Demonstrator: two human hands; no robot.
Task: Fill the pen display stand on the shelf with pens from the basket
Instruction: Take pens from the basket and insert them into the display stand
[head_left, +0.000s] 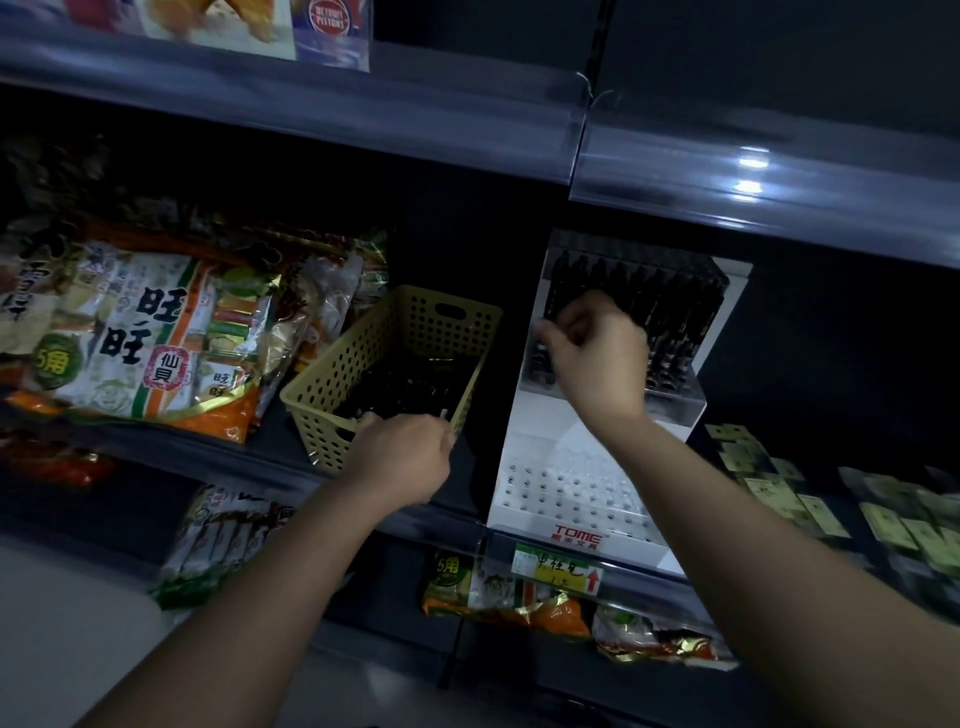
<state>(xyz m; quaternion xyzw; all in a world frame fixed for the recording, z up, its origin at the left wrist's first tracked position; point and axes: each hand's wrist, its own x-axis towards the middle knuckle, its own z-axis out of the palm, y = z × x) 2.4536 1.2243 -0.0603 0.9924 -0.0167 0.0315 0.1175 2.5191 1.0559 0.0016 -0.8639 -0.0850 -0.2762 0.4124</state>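
- While pinching with the right hand (597, 353) at the 9 o'clock end of the upper row (654, 306), dips the left hand (402, 452) over the near corner of the basket (317, 384).
- Grips one slim pen (444, 415) in the left hand, curled tight round it, pale tip poking out toward 12 o'clock.
- Cannot tell, in this dimness, whether the curled right fingers have hold of a pen or only touch the row.
- Finds the loose pens (405, 384) dark on the basket floor, lying mostly flat.
- Sets the pen display stand (576, 535) on the shelf (457, 519) at 3 o'clock of the basket, just beside it, with snack bags (140, 332) at 9 o'clock.
- Shows black pens upright and leaning back in the upper row, long axes running 6 to 12 o'clock, and a lower tier (566, 488) of open holes, apparently unfilled, at 6 o'clock of the right hand.
- Turns on this: from the left hand, the lower tier at 3 o'clock, near.
- Probably calls for swinging the held pen rightward and standing it on end along that same 6-to-12 axis, or passing it to the right hand, already nearer the upper row.
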